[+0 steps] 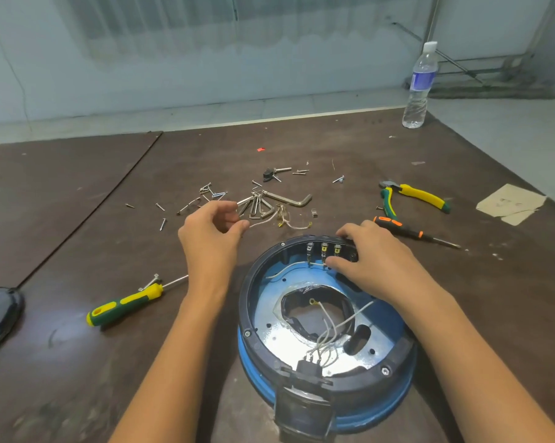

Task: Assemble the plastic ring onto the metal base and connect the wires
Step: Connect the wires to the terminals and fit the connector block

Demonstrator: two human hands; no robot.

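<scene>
So the plastic ring sits on the metal base before me. My left hand pinches a loose wire lying crosswise just past the far rim (terminals right there); right hand grips that rim.

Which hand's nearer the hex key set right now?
Left. The left hand, pinching a wire, has its fingertips just beside the hex key set; the right hand grips the plastic ring at its far rim, farther off.

Tabletop clearance
Far-left corner open. Screws and hex keys block the centre; pliers and screwdriver the right edge; bottle the far-right corner; ring the near edge.
</scene>
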